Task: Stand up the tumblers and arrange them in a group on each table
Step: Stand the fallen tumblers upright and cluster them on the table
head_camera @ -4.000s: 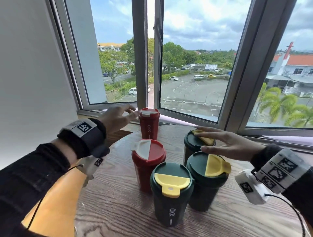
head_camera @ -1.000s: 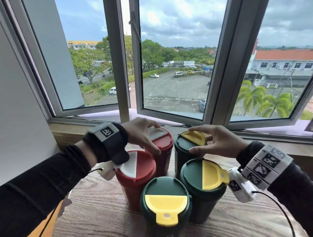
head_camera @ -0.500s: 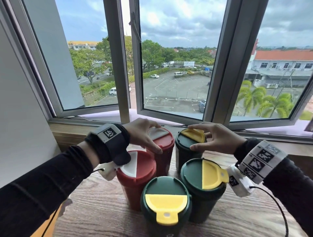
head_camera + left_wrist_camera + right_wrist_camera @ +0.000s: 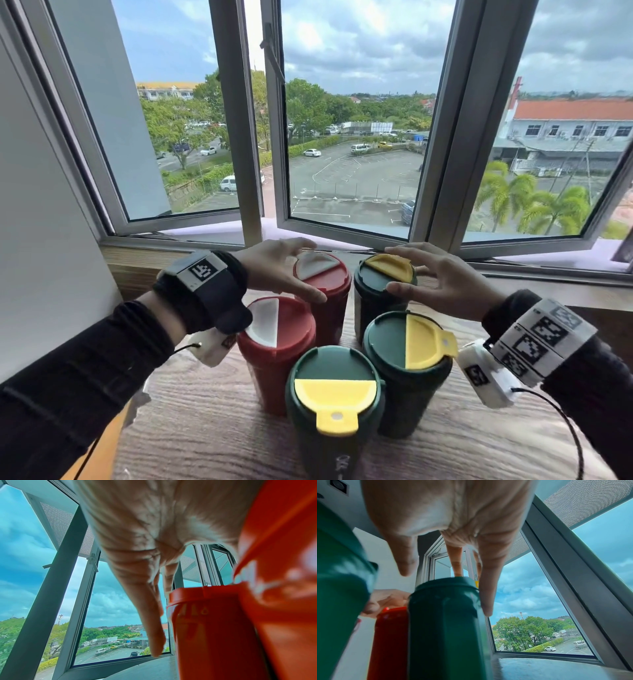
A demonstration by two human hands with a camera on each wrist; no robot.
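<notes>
standing upright – two red tumblers (image 4: pixel 301 329), three green tumblers (image 4: pixel 387 363)

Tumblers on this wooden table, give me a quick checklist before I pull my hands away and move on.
1. All five upright: ok.
2. Grouped tight: ok; the far red tumbler with white flap stands beside the far green tumbler with yellow flap.
3. Left hand released: ok, fingers straight.
4. Right hand released: ok, fingers spread over the lid.
5. Lids sealed: cannot tell.
6. Room on the round wooden table: ok.
</notes>
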